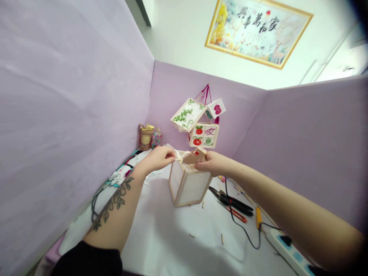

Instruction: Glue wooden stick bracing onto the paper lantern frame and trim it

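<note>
A box-shaped lantern (pixel 195 187) with pale wooden edges and white panels stands on the table in front of me. At its top left corner, my left hand (pixel 165 156) is closed in a pinch on a thin wooden stick (pixel 178 159). My right hand (pixel 209 163) is wrapped round a beige glue gun (pixel 193 155) with a red label, held over the lantern's top. The gun's tip points left, close to the pinched stick; whether they touch I cannot tell. The right fingers hide part of the lantern's upper edge.
Finished lanterns (pixel 189 115) hang on the purple back wall. Black-handled pliers (pixel 237 203), an orange-handled cutter (pixel 237 214), a black cord (pixel 238 225) and a power strip (pixel 290 249) lie at right. Small stick offcuts (pixel 222 238) are scattered in front. Jars (pixel 146 137) stand back left.
</note>
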A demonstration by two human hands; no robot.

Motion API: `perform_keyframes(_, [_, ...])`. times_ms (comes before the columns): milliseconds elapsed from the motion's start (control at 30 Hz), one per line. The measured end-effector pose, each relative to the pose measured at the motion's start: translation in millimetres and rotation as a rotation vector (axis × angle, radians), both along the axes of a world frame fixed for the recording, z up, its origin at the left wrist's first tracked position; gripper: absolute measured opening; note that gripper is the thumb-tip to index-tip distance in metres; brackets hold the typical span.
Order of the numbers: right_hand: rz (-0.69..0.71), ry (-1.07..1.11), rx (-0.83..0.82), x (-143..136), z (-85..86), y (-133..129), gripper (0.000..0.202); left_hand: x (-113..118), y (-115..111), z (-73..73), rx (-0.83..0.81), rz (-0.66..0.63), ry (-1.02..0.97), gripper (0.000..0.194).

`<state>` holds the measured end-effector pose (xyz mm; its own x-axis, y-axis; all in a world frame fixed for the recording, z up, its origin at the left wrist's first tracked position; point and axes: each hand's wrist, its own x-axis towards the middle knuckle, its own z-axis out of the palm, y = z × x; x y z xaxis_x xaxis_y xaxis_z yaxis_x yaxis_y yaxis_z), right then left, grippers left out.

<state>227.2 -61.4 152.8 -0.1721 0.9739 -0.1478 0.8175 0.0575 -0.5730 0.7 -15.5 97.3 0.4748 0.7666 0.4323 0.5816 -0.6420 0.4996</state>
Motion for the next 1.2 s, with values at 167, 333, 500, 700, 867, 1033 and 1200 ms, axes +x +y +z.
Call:
perform_keyframes(167, [0.073, 0.002, -0.019, 8.5, 3.8, 1.3, 0.027, -0.2, 1.0, -1.5, 0.007, 0.000, 0.000, 0.018])
perform_keyframes(333, [0.036, -0.002, 0.018, 7.2, 4.1, 5.4, 0.022, 0.2, 2.6, -2.6, 0.010, 0.006, 0.006, 0.017])
perform_keyframes(500, [0.029, -0.012, 0.018, 5.0, -2.1, 10.0, 0.027, 0.5, 1.8, -1.4, 0.000, 0.008, 0.003, 0.018])
perform_keyframes(700, [0.022, -0.031, 0.019, 5.8, -3.8, 10.5, 0.028, 0.4, 1.6, -0.9, 0.000, 0.007, 0.004, 0.019])
perform_keyframes(867, [0.020, 0.004, 0.017, 5.9, -1.5, 9.4, 0.032, 0.2, 1.8, -0.8, -0.001, 0.007, 0.008, 0.018])
perform_keyframes(1033, [-0.005, 0.014, 0.009, 8.2, -2.9, 9.0, 0.032, 0.4, 1.6, -0.1, -0.006, 0.006, 0.008, 0.019])
perform_keyframes(1200, [0.053, 0.047, -0.023, 6.7, -0.4, 2.6, 0.032, 0.2, 2.1, -0.6, -0.005, 0.001, 0.008, 0.019])
